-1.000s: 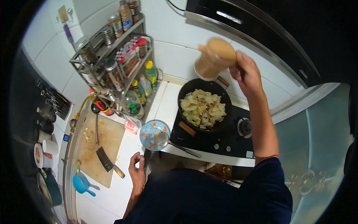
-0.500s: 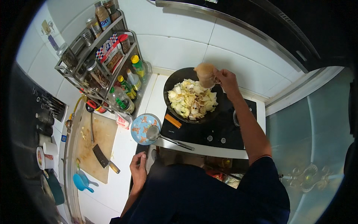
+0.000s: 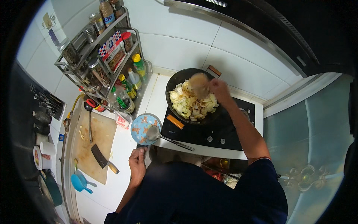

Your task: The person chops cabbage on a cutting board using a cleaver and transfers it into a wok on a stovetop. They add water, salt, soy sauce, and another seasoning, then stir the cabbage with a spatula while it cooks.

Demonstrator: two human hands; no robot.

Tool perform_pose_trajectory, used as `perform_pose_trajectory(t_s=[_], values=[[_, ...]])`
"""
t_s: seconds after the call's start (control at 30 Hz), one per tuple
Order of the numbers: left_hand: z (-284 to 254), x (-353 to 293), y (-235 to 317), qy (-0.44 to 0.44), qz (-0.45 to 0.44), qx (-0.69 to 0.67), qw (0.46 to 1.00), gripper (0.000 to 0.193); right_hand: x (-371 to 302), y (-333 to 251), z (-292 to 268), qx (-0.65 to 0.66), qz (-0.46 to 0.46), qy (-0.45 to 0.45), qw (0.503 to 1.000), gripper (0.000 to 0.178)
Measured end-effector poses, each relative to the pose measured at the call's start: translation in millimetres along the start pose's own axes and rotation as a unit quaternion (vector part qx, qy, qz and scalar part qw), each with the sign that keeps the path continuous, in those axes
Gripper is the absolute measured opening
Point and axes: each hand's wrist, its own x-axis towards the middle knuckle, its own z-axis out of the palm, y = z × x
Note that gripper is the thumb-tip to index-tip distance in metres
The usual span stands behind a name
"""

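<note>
My right hand is closed on a tan, rounded thing, tilted over the wok. Motion smears it, so its kind cannot be made out. Chopped cabbage with browned pieces fills the middle of the black wok, which sits on the black hob. At the counter's front edge, my left hand has its fingers curled together beside a dark and grey part; what they grip, if anything, is hidden. Just beyond it, a metal ladle rests across a blue patterned plate.
A cleaver and a black-headed ladle lie on the cutting board at left. Near it sits a blue scoop. A metal rack of jars and bottles stands against the wall. The range hood hangs at upper right.
My right hand has moved slightly left and down, bringing the tan thing over the cabbage and uncovering the wok's far handle. My left hand stays at the counter edge.
</note>
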Motion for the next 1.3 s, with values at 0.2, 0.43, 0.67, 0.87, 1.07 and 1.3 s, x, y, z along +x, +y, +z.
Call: perform_pose_trajectory(t_s=[0.2, 0.43, 0.67, 0.87, 1.07, 1.3], values=[[4.4, 2.0, 4.6, 0.021, -0.006, -0.08, 0.997, 0.039, -21.7, -9.5, -15.1, -0.183, 0.069, -0.042, 0.98, 0.05], [10.2, 1.2, 1.9, 0.017, -0.04, -0.074, 0.996, 0.037, 1.3, -14.8, -29.3, 0.161, 0.034, 0.092, 0.982, 0.049], [14.2, 1.5, 2.7, 0.013, -0.008, -0.052, 0.999, 0.033, 20.1, 36.0, -20.4, -0.121, 0.073, 0.088, 0.986, 0.051], [8.6, 1.3, -5.4, 0.003, -0.007, -0.042, 0.999, 0.027, 15.9, -0.6, -32.7, 0.058, 0.066, 0.11, 0.99, 0.048], [16.7, 6.7, -36.6, 0.035, -0.002, -0.038, 0.999, 0.028, 0.5, -70.2, -32.4, 0.325, 0.13, 0.066, 0.934, 0.034], [8.7, 10.4, -42.2, 0.022, -0.039, -0.016, 0.999, 0.031, 56.0, -253.8, 44.2, 0.596, -0.065, -0.162, 0.783, 0.024]])
